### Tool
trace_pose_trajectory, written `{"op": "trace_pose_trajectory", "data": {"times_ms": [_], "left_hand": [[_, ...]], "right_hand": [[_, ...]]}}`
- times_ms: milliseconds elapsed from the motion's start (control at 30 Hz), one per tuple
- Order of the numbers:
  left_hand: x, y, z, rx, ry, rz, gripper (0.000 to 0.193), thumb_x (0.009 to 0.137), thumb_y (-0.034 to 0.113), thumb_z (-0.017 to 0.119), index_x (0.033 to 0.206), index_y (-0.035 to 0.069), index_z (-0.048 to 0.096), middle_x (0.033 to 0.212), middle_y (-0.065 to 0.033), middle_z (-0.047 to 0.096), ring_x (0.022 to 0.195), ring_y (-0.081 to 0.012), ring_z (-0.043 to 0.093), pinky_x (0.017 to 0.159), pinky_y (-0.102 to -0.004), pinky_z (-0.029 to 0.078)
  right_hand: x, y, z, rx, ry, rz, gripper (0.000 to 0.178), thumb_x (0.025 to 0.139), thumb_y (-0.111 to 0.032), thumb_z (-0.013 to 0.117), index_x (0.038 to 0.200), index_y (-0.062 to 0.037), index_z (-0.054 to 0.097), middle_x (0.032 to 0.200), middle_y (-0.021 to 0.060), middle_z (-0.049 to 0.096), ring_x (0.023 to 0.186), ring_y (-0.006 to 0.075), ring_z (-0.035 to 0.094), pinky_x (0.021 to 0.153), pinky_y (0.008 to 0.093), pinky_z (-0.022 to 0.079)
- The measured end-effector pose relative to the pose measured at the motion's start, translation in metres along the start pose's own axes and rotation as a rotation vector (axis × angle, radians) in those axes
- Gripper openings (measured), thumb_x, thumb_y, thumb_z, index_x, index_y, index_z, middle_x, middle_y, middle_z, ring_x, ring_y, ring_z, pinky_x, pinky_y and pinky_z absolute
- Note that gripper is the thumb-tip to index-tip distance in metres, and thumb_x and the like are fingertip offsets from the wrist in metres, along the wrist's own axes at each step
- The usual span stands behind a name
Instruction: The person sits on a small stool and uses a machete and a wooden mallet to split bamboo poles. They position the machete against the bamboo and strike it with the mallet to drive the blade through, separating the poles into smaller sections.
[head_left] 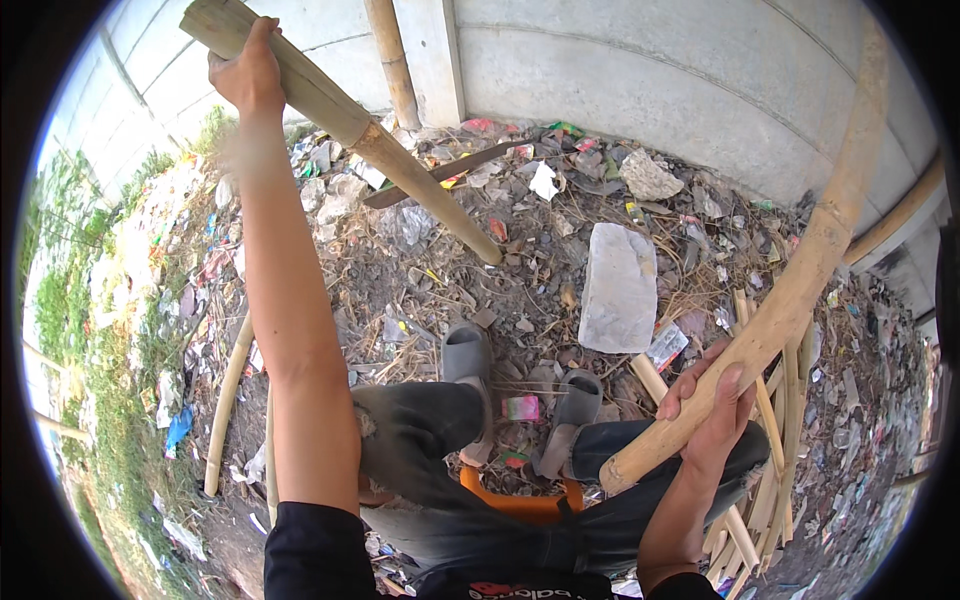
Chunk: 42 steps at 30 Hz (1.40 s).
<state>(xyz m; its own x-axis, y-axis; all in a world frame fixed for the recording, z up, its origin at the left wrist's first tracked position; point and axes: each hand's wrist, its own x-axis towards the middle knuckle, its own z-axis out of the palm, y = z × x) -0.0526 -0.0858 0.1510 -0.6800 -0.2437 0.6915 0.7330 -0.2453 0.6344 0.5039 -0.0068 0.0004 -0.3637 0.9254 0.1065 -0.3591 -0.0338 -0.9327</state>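
Partly hidden: right hand [712,428], behind bamboo pole [785,305] (far end faint).

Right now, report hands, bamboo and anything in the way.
Left hand gripping bamboo, slanted. Right hand holding another pole near one end. On the ground ahead: long blade, pale block.

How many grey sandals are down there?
2: one grey sandal up and left of the small pink packet, the other sandal to its right. Any hidden ones, I can't tell.
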Motion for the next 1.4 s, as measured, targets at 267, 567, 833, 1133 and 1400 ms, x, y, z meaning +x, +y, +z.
{"op": "trace_pose_trajectory", "data": {"times_ms": [267,567,833,1133,1400], "left_hand": [[-0.054,0.061,0.059,-0.068,-0.104,0.089,0.041,0.078,0.019,0.077,0.110,-0.002,0.062,0.089,-0.0129,0.068,0.080,-0.0247,0.064,0.073,-0.0403,0.052],[-0.031,0.033,0.032,-0.447,-0.617,-0.118,0.064,0.073,0.020,0.070,0.128,-0.010,0.056,0.122,-0.0229,0.066,0.104,-0.0292,0.068,0.094,-0.0434,0.055],[-0.037,0.068,0.048,-0.554,-0.556,-0.073,0.066,0.073,0.017,0.057,0.135,-0.007,0.055,0.126,-0.0242,0.064,0.114,-0.0317,0.065,0.102,-0.0457,0.050],[-0.123,0.108,0.127,0.030,-0.262,0.284,0.076,0.068,0.018,0.084,0.133,-0.005,0.052,0.109,-0.0224,0.071,0.098,-0.0370,0.070,0.087,-0.0438,0.056],[-0.123,0.073,0.142,-0.170,-0.328,0.280,0.067,0.088,0.035,0.078,0.135,-0.008,0.054,0.116,-0.0239,0.069,0.106,-0.0325,0.067,0.092,-0.0408,0.053]], "right_hand": [[-0.012,0.096,0.022,-0.677,-0.268,-0.065,0.038,0.095,-0.033,0.071,0.101,0.0045,0.064,0.079,0.0125,0.068,0.066,0.0224,0.068,0.060,0.0362,0.053],[-0.012,0.118,0.021,-0.392,-0.497,0.685,0.033,0.093,-0.028,0.076,0.101,0.0016,0.063,0.068,0.0045,0.060,0.049,0.0149,0.060,0.045,0.0303,0.049],[0.002,0.075,0.009,-0.248,-0.227,0.345,0.025,0.092,-0.015,0.073,0.100,0.0019,0.056,0.065,0.0075,0.057,0.048,0.0176,0.058,0.043,0.0331,0.048],[-0.014,0.060,0.003,-0.176,-0.114,0.372,0.018,0.089,-0.008,0.071,0.092,0.0057,0.059,0.065,0.0084,0.060,0.048,0.0167,0.060,0.046,0.0316,0.049],[0.017,0.013,0.032,-0.158,-0.197,-0.281,0.018,0.095,-0.013,0.065,0.095,0.0034,0.060,0.070,0.0079,0.065,0.055,0.0144,0.060,0.052,0.0315,0.047]]}}
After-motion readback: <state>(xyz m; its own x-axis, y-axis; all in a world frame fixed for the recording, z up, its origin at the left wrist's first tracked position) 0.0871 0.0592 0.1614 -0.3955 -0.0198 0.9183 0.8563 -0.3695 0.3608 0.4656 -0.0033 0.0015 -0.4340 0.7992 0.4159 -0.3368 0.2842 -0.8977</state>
